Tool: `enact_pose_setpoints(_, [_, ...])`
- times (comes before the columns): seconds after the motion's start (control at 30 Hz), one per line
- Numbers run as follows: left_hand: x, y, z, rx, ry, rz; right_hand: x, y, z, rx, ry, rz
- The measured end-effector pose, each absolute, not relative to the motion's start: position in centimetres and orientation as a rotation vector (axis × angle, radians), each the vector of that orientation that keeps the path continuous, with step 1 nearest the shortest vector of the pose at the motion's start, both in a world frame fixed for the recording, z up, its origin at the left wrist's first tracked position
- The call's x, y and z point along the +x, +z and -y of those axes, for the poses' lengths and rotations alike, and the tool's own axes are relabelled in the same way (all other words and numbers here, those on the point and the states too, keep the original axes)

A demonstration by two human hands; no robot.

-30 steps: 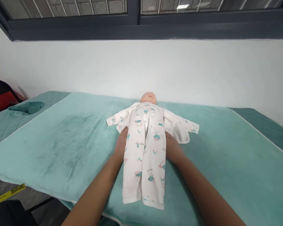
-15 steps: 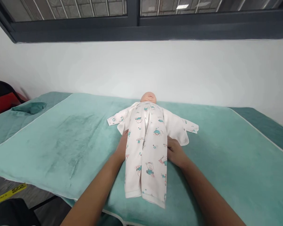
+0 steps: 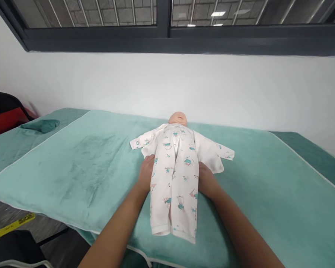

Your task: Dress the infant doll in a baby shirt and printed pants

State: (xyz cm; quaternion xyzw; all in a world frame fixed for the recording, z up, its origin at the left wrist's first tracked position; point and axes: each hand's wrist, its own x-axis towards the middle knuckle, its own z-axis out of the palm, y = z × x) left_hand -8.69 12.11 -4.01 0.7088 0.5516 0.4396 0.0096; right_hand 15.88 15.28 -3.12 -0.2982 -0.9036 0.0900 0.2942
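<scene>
A baby doll lies on its back on the green bed cover; its head [image 3: 178,118] points to the wall. The doll wears a white printed baby top [image 3: 208,147], sleeves spread to both sides. White printed baby pants [image 3: 181,186] lie lengthwise over its front, legs hanging toward me. My left hand [image 3: 146,172] is against the pants' left edge, fingers tucked underneath. On the opposite edge is my right hand [image 3: 208,180], its fingers likewise under the cloth. Whether the fingers grip anything is hidden.
The light green bed cover [image 3: 80,167] spreads on both sides. A red and black bag [image 3: 7,115] rests at the far left, near a dark green cloth bundle [image 3: 41,125]. A white wall [image 3: 114,80] rises behind the bed. A black chair [image 3: 13,247] stands at the lower left.
The view has shifted slightly. Both hands stay at the sides of the pants, and the right fingers now show less, being further under the cloth.
</scene>
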Motion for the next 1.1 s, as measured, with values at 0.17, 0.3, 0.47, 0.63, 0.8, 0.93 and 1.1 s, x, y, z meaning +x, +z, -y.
enact_pose_setpoints(0.17, [-9.0, -3.5, -10.5, 2.414, 1.324, -1.596, 16.7, -2.6, -14.2, -0.747, 0.264, 2.363])
enact_pose_setpoints(0.3, [-9.0, -3.5, -8.9, 2.524, 1.231, -1.563, 17.1, -2.4, -12.6, -0.798, 0.311, 2.367])
enact_pose_setpoints(0.47, [-9.1, -4.0, -8.2, 2.449, 1.187, -1.588, 17.8, -2.4, -10.2, -0.877, 0.401, 2.293])
enact_pose_setpoints(0.63, [-9.2, -4.4, -8.3, 2.223, 1.249, -1.725, 19.5, -2.9, -8.9, -1.238, 0.513, 1.909])
enact_pose_setpoints(0.8, [-9.3, -4.6, -8.6, 2.004, 1.380, -1.932, 21.9, -3.8, -11.6, -1.631, 0.247, 1.539])
enact_pose_setpoints(0.93, [-10.2, -4.0, -10.7, 1.669, 1.332, -2.219, 23.3, -3.7, -14.0, -1.787, 0.174, 1.626])
enact_pose_setpoints(1.1, [-12.2, -3.0, -14.3, 1.471, 1.116, -2.362, 23.8, -2.2, -15.8, -1.932, 0.370, 1.622])
